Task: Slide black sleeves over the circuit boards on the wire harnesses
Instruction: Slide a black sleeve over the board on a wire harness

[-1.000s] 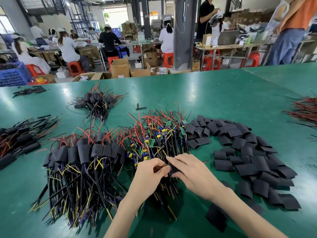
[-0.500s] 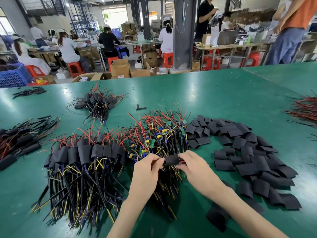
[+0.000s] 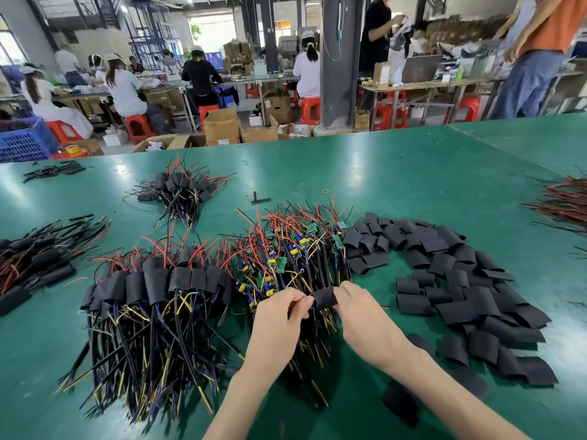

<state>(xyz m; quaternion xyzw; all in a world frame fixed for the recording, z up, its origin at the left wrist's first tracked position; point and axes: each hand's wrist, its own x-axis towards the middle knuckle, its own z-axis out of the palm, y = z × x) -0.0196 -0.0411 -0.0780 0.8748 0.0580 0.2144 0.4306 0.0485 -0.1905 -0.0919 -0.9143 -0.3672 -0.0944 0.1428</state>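
The black sleeve (image 3: 324, 299) looks soft and light, so I pinch its right end with my right hand (image 3: 365, 315) fingers while my left hand (image 3: 279, 315) fingers pinch the thin wires (image 3: 313, 341).

A green table (image 3: 397, 173) carried a heap of loose black sleeves (image 3: 451, 281), a bundle of bare-board wire harnesses (image 3: 295, 249), sleeved harness bundles (image 3: 152, 296), and a small yellow rubber band (image 3: 325, 190).
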